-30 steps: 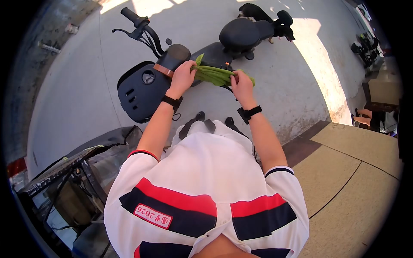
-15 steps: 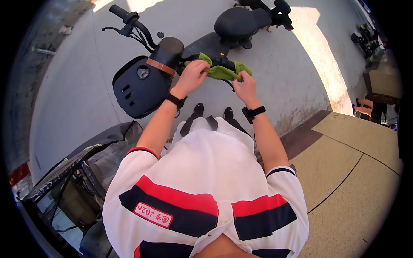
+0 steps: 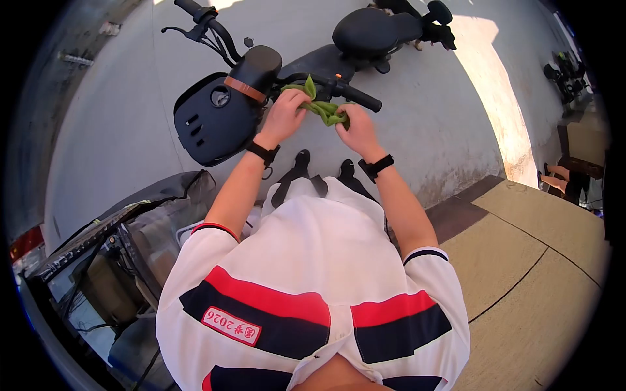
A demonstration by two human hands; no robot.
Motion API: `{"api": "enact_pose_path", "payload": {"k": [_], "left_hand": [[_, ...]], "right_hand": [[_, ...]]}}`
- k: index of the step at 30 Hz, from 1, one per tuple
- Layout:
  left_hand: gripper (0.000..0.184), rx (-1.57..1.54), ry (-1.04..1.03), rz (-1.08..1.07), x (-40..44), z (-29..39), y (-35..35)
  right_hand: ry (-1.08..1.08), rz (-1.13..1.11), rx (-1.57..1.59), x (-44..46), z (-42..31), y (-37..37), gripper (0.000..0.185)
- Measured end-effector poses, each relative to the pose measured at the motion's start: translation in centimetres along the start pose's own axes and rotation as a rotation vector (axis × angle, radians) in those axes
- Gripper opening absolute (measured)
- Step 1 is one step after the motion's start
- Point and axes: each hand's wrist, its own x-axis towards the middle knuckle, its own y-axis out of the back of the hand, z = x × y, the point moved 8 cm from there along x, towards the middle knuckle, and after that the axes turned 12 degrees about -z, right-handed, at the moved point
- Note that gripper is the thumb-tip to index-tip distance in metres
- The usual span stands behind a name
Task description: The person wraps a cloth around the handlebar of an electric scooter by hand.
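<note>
A green cloth (image 3: 324,113) is bunched between my two hands, close to the scooter's near handlebar. My left hand (image 3: 285,112) has its fingers closed on the cloth's left part, and one corner sticks up above it. At the other end, my right hand (image 3: 357,130) pinches the cloth beside the black handlebar grip (image 3: 360,98), which now shows bare. The dark electric scooter (image 3: 287,72) stands in front of me, its navy front panel (image 3: 212,127) to the left and its black seat (image 3: 375,32) toward the back.
A vehicle with a clear cover (image 3: 153,228) stands at my left. To my right is a tan panelled surface (image 3: 515,254). A dark animal (image 3: 442,36) is partly hidden behind the scooter. Another person's legs (image 3: 556,179) show at the far right.
The cloth has come off the end of the handlebar grip and is now bunched up. My right hand has moved left, closer to my left hand.
</note>
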Motion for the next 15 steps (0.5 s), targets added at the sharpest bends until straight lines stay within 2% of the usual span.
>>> {"api": "enact_pose_path", "payload": {"k": [3,8,14,15], "left_hand": [[0.026,0.042,0.066,0.052,-1.2,-1.3,1.5],[0.028,-0.044,0.218,0.103,-2.7,-3.7,2.6],[0.03,-0.021,0.044,0.181,-1.3,-2.2,2.8],[0.031,-0.056,0.054,0.144,-1.0,-2.4,2.4]], "right_hand": [[0.069,0.01,-0.017,1.6,-1.2,-0.6,0.036],[-0.016,-0.002,-0.014,2.8,-0.9,-1.7,0.042],[-0.07,0.0,0.002,2.3,0.9,-2.3,0.042],[-0.075,0.004,0.007,2.2,1.1,-2.3,0.041]]}}
